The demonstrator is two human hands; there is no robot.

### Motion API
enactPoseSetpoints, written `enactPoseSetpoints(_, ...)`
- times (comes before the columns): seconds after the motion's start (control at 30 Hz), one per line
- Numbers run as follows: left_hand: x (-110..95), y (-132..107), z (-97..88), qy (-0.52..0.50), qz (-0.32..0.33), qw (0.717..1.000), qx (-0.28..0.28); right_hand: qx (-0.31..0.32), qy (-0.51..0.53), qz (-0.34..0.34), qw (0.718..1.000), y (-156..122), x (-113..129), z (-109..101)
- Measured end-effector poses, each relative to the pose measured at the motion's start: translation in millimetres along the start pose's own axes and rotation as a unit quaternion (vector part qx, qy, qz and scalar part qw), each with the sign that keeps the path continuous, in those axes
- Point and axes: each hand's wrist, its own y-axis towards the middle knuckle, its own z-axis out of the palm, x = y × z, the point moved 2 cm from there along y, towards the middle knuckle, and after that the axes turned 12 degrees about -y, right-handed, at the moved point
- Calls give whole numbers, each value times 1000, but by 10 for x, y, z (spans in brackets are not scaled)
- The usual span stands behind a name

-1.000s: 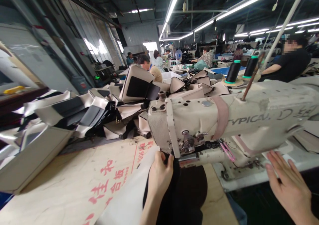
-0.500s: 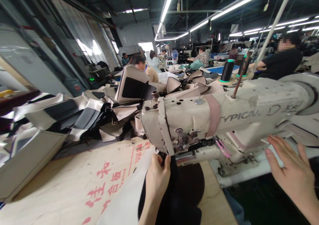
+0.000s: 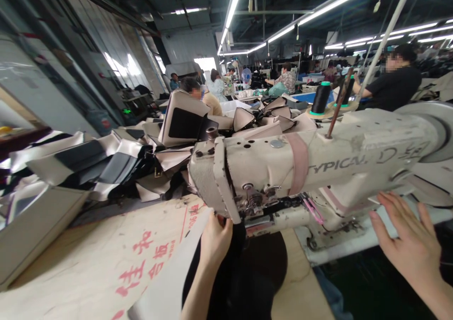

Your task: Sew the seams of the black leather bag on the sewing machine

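Observation:
Under the head of the cream sewing machine [image 3: 265,164], my left hand [image 3: 215,240] pinches the edge of a black fabric piece [image 3: 262,268]. Its fingertips are close beside the needle area, which the machine head hides. The black piece hangs down toward me over the board, and a white sheet [image 3: 159,282] lies along its left side. My right hand [image 3: 410,235] is open with its fingers spread, at the right below the machine arm. It holds nothing that I can see.
Beige and black bag parts [image 3: 116,164] are heaped behind and left of the machine. A plywood board with red characters [image 3: 88,249] covers the table. Black thread cones [image 3: 321,98] stand behind the machine. A co-worker in black [image 3: 392,86] is at the back right; others work farther off.
The whole view has shifted a little, so the machine appears farther left. My left hand keeps its pinch beside the machine head, and my right hand stays open in nearly the same place.

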Motion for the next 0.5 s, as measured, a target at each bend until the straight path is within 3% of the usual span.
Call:
enactPoseSetpoints(0.23,-4,20,-23,-31,-5,999,12,-5,1,-12,1000,5,-58,4)
enactPoseSetpoints(0.5,-43,-27,-46,-19,-2,999,28,9,7,-52,999,-425,-24,131)
